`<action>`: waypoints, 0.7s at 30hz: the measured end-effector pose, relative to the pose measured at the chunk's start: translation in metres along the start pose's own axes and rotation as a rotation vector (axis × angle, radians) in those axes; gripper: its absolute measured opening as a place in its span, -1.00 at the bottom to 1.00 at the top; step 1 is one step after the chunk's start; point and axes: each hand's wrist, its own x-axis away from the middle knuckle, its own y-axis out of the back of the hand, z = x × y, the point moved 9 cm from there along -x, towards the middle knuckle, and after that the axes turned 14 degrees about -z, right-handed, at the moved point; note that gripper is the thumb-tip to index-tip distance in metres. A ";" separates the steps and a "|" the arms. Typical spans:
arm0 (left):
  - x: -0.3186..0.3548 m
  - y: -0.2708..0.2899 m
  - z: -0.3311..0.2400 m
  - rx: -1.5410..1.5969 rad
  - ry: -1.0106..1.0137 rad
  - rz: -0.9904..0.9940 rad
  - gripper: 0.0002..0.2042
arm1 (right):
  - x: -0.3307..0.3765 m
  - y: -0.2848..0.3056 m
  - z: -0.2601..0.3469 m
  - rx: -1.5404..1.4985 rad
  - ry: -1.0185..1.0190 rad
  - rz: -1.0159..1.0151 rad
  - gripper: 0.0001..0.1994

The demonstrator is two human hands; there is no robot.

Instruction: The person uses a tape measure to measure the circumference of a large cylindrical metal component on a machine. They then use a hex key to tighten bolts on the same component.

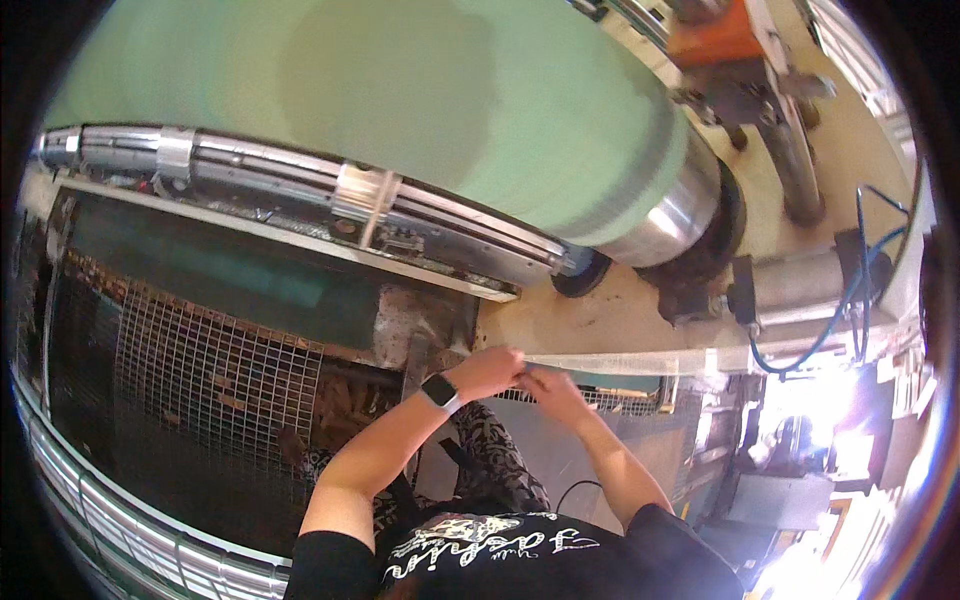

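Note:
My left hand (492, 370), with a dark smartwatch (440, 390) on its wrist, and my right hand (548, 384) meet in front of me, fingertips touching. Both pinch the near end of a thin pale strip (620, 358) that runs off to the right along the lower edge of a cream machine frame (560, 315). Above them a large roll of pale green fabric (400, 100) lies across the machine, with a shiny metal end (680, 215). What lies between the fingertips is too small to make out.
A metal bar with rails and clamps (300, 195) runs under the roll. A wire mesh guard (200, 365) covers a dark pit at left. Blue hoses (850, 290) and a grey cylinder (800, 285) sit at right, an orange part (715, 40) above. Bright clutter lies lower right.

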 end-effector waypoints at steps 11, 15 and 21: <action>-0.109 -0.084 0.057 1.244 0.850 -0.310 -0.70 | -0.032 0.124 -0.043 0.373 -0.003 -0.762 -0.78; -0.146 -0.097 0.068 1.456 0.858 -0.352 -0.79 | -0.059 0.129 -0.040 0.373 0.137 -0.811 -0.78; -0.166 -0.095 0.076 1.706 0.799 -0.490 -0.79 | -0.087 0.132 -0.044 0.497 0.133 -0.698 -0.75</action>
